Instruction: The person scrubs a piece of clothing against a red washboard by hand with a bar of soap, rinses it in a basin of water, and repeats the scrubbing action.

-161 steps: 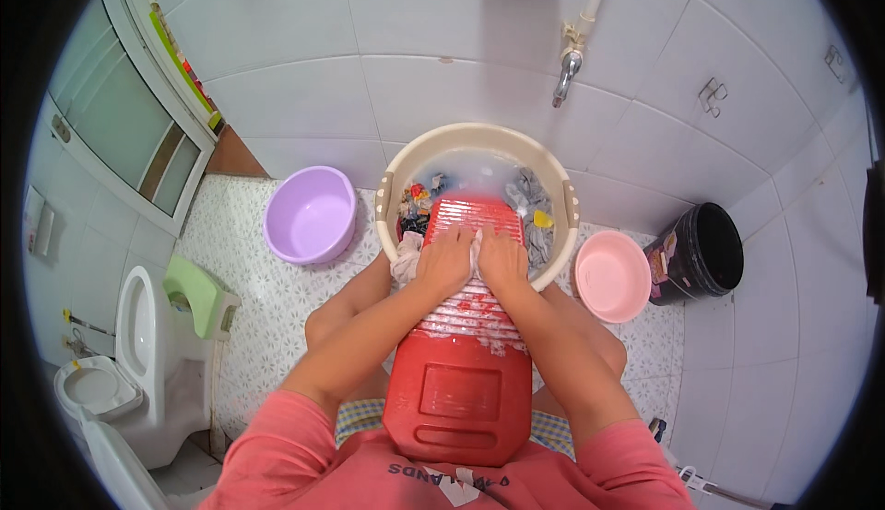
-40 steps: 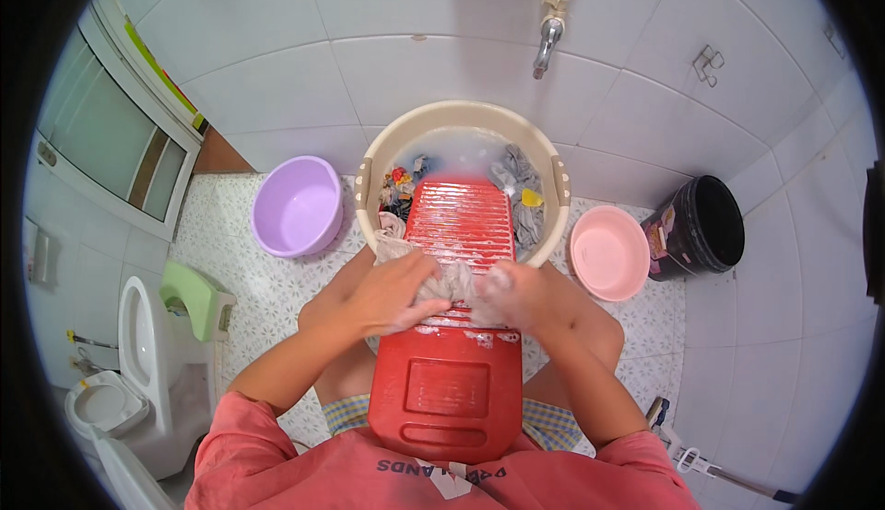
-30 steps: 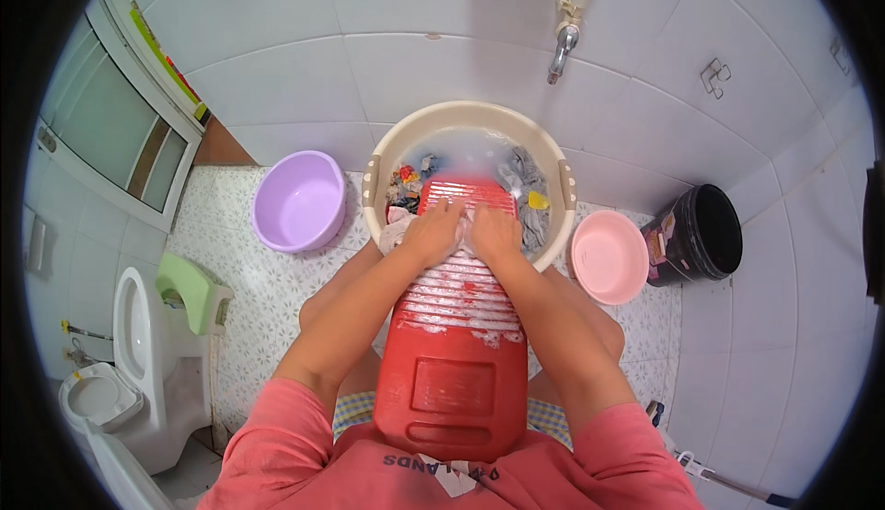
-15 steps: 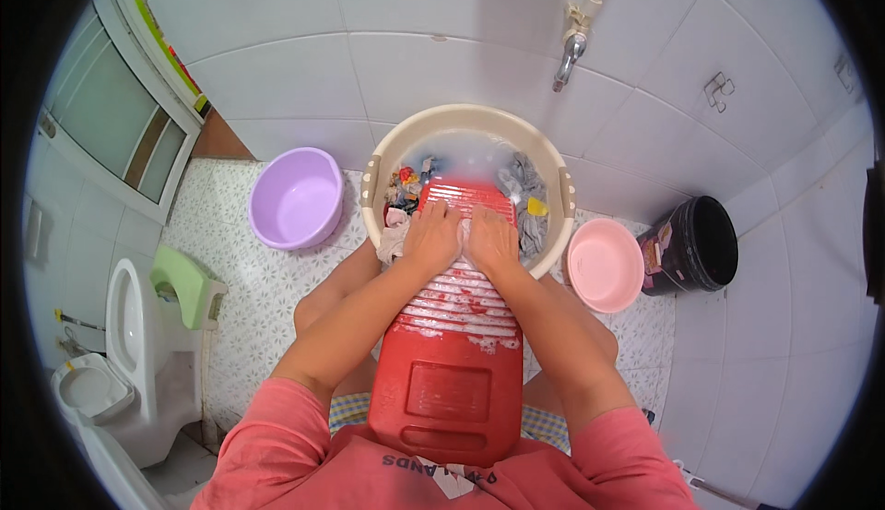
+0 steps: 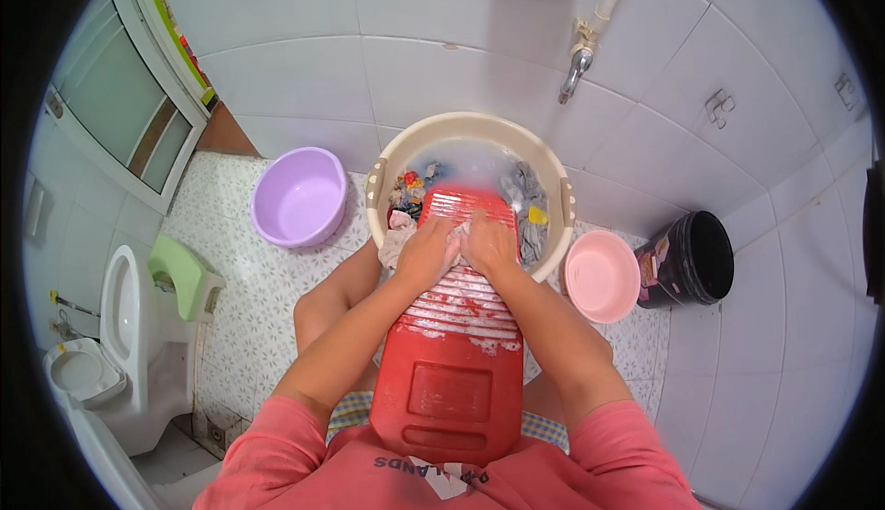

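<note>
A red ribbed washboard leans from my lap into a large cream basin of cloudy water. White suds coat its ribs. My left hand and my right hand sit side by side on the upper ribs, fingers curled and closed on a pale wet cloth. Most of that cloth is hidden under my hands. Pale pinkish fabric bunches beside my left hand at the basin's edge. Dark and multicoloured clothes soak at the left, grey clothes with a yellow piece at the right.
A purple basin stands on the floor at the left, near a green stool and a white toilet. To the right are a pink basin and a black bucket. A wall tap juts out above the cream basin.
My left hand has drawn back slightly toward me and turned, its fingers more curled beside the right hand. More of the cloth shows between them. The whole view has shifted a little.
</note>
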Tool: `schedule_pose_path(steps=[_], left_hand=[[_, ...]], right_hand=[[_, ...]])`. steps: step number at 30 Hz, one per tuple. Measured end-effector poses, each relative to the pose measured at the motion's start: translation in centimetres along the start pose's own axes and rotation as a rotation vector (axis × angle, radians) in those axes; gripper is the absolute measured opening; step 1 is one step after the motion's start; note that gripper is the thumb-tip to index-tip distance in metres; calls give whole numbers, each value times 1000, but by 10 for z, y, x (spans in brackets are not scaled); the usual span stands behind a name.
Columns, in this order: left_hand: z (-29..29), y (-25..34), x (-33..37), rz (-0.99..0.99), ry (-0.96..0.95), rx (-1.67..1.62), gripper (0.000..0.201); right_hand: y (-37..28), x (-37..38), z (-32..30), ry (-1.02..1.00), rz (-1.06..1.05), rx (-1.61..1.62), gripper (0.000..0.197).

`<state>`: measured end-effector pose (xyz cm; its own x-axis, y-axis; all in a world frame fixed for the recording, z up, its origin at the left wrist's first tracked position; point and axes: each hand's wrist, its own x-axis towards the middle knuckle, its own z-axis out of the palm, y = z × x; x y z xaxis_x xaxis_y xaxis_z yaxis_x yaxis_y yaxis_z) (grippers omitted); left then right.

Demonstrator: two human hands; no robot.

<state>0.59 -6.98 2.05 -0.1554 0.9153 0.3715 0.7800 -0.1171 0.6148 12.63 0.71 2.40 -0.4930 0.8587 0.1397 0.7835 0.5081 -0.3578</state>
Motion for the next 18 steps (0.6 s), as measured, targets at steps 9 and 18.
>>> schedule_pose_path(steps=[9,18], left_hand=[[-70,53,-60,224,-487,-63,15],[3,-3,30,-36,-174,324,19]], right_hand=[[-20,-104,-61,-296,-270,159,23],[-7,-10,-12,52,-2,-37,27]])
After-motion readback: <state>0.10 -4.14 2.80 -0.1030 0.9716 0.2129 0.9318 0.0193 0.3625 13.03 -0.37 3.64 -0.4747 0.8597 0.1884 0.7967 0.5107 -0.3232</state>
